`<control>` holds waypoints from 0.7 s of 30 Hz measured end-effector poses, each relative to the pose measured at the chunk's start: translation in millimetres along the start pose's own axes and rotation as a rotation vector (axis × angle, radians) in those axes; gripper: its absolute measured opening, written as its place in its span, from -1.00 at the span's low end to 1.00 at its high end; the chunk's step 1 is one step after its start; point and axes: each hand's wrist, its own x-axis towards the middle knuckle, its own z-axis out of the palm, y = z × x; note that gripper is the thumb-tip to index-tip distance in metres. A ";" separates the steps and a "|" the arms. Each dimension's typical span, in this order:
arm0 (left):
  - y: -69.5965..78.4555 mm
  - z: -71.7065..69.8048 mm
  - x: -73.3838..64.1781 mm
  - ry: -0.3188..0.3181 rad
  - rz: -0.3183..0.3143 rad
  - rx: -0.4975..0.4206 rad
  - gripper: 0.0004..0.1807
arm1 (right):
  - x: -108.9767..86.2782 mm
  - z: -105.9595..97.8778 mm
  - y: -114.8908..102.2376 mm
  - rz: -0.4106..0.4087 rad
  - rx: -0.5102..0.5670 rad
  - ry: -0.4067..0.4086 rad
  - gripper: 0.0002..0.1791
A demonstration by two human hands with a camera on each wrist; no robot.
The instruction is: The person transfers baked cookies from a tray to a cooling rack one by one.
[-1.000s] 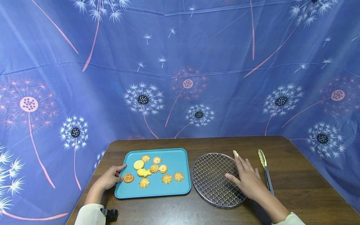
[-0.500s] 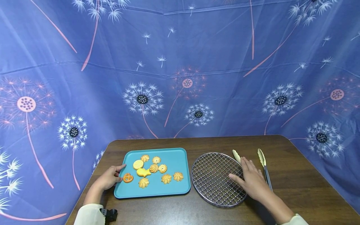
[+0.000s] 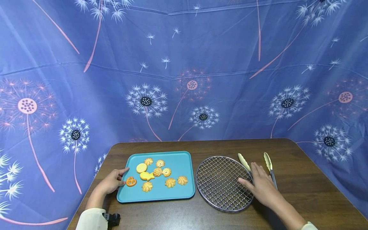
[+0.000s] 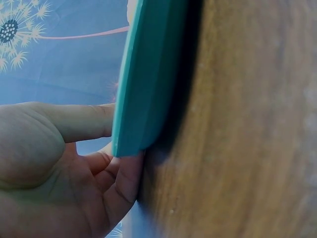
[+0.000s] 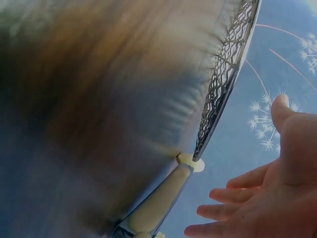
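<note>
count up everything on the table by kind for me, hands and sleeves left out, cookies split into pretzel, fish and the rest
Pretzel cookie: 1
Fish cookie: 1
Round cookies, plain, swirled or fluted: 8
Blue tray: 1
Wire rack: 1
Tongs: 1
Total: 13

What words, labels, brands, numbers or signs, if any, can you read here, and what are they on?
None: I can't read any text in any of the views.
The teal tray, round wire rack and tongs show no lettering that I can make out.
The backdrop cloth shows dandelion pictures, not words.
The black wrist-worn device is too small to tell whether it's marked.
</note>
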 end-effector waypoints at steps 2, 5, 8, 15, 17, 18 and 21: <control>0.1 0.3 -0.4 0.002 0.002 -0.002 -0.29 | -1.0 -0.7 1.6 0.005 0.005 -0.012 0.08; 1.3 0.3 -1.3 0.006 0.000 -0.001 -0.29 | -2.1 -1.7 4.5 0.008 0.009 -0.013 0.10; 2.3 0.2 -1.3 0.010 -0.009 0.005 -0.29 | -2.4 -2.1 8.6 0.010 0.006 -0.010 0.11; 1.3 1.0 0.2 0.016 -0.021 0.010 -0.29 | -5.3 -3.3 17.3 0.033 -0.005 -0.006 0.11; 1.3 1.2 0.4 0.015 -0.022 0.009 -0.29 | -6.6 -3.8 19.9 0.037 -0.013 -0.002 0.11; 1.5 1.3 0.4 0.014 -0.023 0.008 -0.29 | -7.2 -4.0 21.3 0.040 -0.015 -0.001 0.10; 1.7 1.2 0.2 0.012 -0.022 0.007 -0.29 | -8.2 -4.8 25.3 0.046 -0.016 0.006 0.09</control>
